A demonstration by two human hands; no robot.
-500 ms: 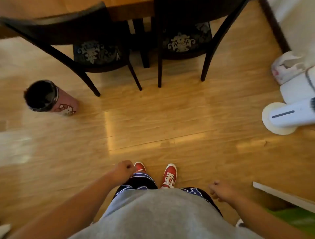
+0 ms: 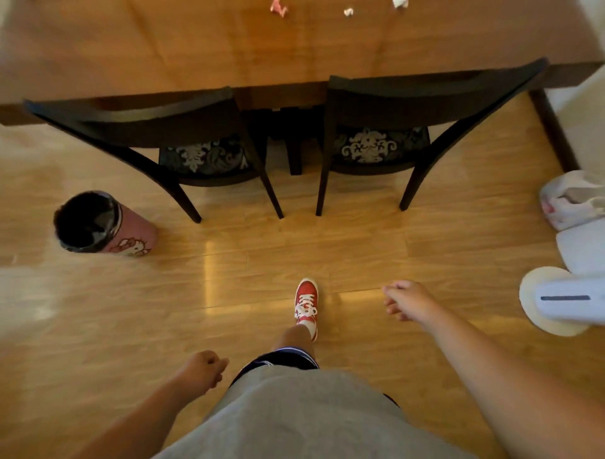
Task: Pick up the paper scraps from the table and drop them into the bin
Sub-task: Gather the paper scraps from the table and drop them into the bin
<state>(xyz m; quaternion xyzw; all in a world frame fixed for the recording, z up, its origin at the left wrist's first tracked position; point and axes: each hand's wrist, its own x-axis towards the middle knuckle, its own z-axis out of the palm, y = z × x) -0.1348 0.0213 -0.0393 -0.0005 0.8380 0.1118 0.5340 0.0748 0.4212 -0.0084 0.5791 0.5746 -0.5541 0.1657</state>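
A wooden table [image 2: 196,49] fills the top of the view. On its far edge lie a pink paper scrap [image 2: 279,7], a small white scrap [image 2: 348,12] and another white scrap [image 2: 400,3], cut off by the frame. A pink bin [image 2: 101,224] with a black liner stands on the floor at the left. My left hand [image 2: 203,368] hangs low beside my hip, fingers curled, with nothing visible in it. My right hand [image 2: 406,299] swings forward over the floor, fingers loosely curled, with nothing visible in it.
Two dark chairs [image 2: 183,137] [image 2: 409,108] with patterned seats are pushed in between me and the table. A white appliance with a round base [image 2: 563,301] and a plastic bag [image 2: 569,200] sit at the right. My red shoe [image 2: 306,303] steps forward on the wooden floor.
The view has tilted up and moved toward the table, so the tabletop and scraps now show. My right hand has swung forward and one foot has stepped ahead.
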